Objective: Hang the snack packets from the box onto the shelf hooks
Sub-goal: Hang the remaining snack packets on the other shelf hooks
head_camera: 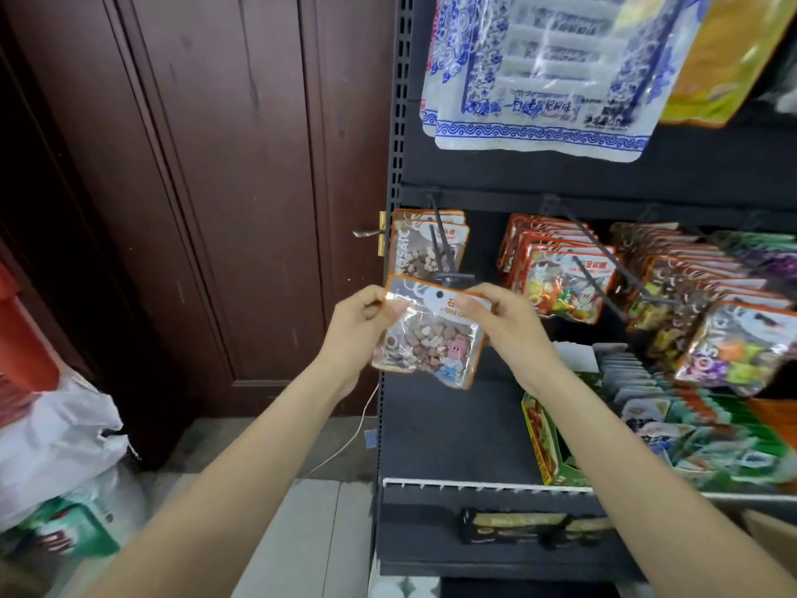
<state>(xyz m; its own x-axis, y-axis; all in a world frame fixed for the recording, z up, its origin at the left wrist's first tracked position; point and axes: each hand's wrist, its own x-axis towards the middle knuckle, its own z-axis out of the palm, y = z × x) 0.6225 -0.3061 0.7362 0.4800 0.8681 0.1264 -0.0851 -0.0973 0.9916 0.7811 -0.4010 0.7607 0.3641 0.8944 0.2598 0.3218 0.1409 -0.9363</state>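
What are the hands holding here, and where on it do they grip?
One clear snack packet of brown candies: the left hand pinches its upper left edge, the right hand its upper right edge, below the hook.

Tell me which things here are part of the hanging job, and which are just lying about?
Part of the job:
held snack packet
left hand
right hand
shelf hook
hung matching packets

Lying about:
blue-and-white bags
white sack
door handle

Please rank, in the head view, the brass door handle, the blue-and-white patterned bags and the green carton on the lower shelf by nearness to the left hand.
1. Brass door handle, just above the left hand.
2. Green carton, lower right.
3. Blue-and-white patterned bags, hanging top right.
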